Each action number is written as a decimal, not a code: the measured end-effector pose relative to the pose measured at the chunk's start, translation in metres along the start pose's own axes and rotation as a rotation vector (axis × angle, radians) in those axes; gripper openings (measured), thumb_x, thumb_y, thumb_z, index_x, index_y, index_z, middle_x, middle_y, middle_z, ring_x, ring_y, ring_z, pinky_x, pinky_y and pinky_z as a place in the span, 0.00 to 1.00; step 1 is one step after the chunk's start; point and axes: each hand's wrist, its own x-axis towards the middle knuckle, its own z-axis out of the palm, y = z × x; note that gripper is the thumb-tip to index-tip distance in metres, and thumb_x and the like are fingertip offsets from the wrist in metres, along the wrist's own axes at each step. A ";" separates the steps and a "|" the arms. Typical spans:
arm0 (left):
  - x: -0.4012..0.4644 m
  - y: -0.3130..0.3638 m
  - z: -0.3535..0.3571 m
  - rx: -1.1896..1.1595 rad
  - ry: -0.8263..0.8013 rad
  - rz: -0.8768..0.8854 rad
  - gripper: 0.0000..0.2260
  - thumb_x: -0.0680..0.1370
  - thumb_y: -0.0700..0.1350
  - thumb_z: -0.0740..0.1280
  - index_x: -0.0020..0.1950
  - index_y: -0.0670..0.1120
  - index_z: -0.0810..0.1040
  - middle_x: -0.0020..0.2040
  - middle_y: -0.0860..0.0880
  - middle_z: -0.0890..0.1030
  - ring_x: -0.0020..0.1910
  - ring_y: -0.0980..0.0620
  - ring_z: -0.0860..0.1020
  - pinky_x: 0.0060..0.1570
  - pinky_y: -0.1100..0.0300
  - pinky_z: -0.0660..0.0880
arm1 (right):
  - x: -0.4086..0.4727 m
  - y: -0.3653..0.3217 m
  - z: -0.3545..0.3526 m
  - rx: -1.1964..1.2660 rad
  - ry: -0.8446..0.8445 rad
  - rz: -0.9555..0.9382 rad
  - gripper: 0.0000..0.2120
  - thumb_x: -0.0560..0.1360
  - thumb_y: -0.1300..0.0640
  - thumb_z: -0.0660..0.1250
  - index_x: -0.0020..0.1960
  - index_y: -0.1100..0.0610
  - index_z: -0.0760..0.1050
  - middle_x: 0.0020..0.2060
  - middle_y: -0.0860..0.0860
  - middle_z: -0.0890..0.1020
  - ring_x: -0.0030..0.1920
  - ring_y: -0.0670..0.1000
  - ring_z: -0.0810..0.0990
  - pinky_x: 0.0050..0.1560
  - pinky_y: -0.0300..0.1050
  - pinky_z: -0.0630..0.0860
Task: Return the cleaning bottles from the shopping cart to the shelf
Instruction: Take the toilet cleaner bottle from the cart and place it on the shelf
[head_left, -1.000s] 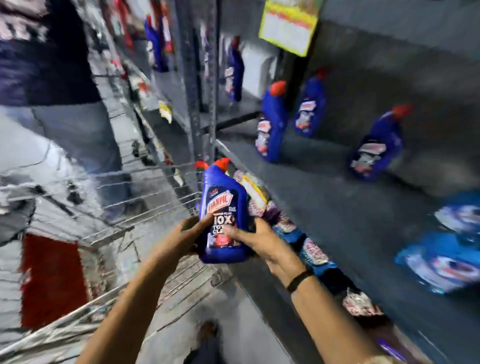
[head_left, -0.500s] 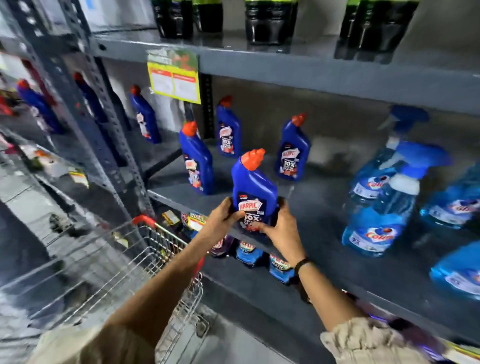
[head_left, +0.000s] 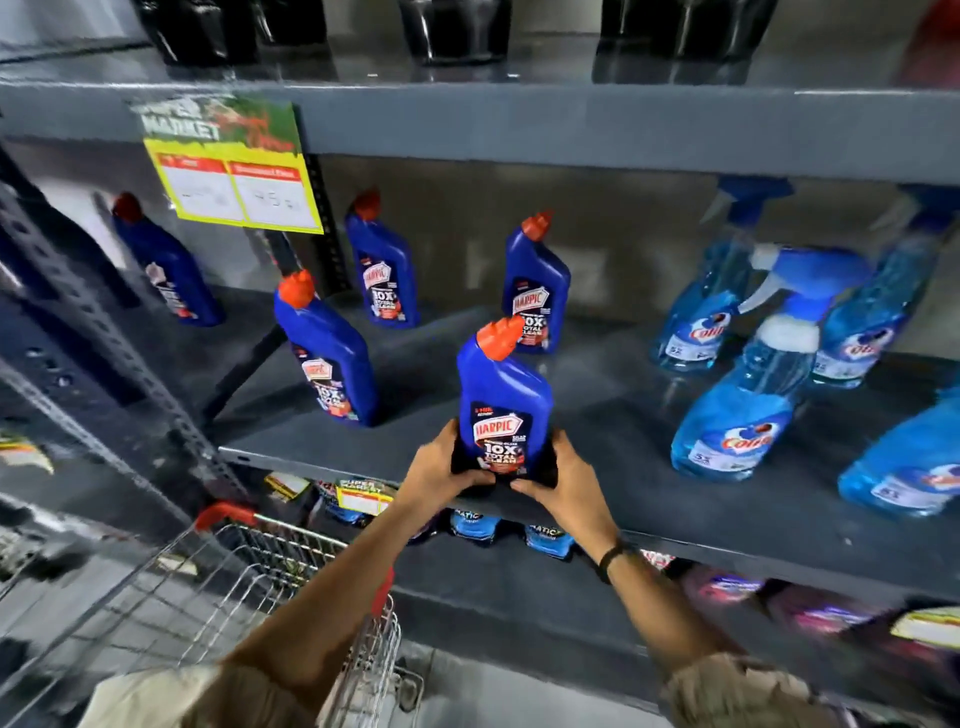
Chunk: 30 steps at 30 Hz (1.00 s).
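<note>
A dark blue cleaning bottle with an orange-red cap stands upright at the front edge of the grey metal shelf. My left hand grips its base from the left, and my right hand grips it from the right. Three more of the same blue bottles stand on this shelf: one front left, one at the back and one behind the held bottle. The wire shopping cart with red corners sits below left, under my left arm.
Light blue spray bottles crowd the right part of the shelf. A yellow price sign hangs from the shelf above, which carries dark bottles. Another blue bottle stands in the bay to the left. Small packs lie on the lower shelf.
The bottle has gone from low beside the cart up onto the shelf's front edge, held in both hands throughout. The view swung from the aisle to face the shelf.
</note>
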 end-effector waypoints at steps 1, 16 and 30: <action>0.005 -0.002 0.001 -0.006 0.000 -0.004 0.32 0.64 0.37 0.76 0.65 0.39 0.68 0.59 0.42 0.79 0.59 0.48 0.76 0.48 0.71 0.65 | 0.002 0.003 0.002 -0.031 0.023 0.002 0.31 0.64 0.57 0.75 0.64 0.55 0.68 0.56 0.52 0.82 0.57 0.53 0.79 0.57 0.47 0.75; 0.044 0.001 -0.001 -0.017 -0.019 -0.002 0.29 0.66 0.37 0.75 0.65 0.40 0.69 0.60 0.44 0.78 0.60 0.47 0.74 0.55 0.65 0.66 | 0.039 0.001 0.000 -0.155 0.057 0.069 0.28 0.67 0.53 0.73 0.65 0.52 0.69 0.60 0.52 0.80 0.64 0.56 0.73 0.66 0.54 0.66; -0.006 0.051 0.099 0.050 -0.053 0.227 0.14 0.69 0.41 0.72 0.54 0.44 0.79 0.53 0.47 0.84 0.54 0.48 0.78 0.55 0.65 0.68 | -0.061 0.078 -0.115 -0.073 0.846 0.242 0.15 0.64 0.58 0.77 0.37 0.60 0.70 0.33 0.55 0.75 0.36 0.56 0.74 0.40 0.44 0.70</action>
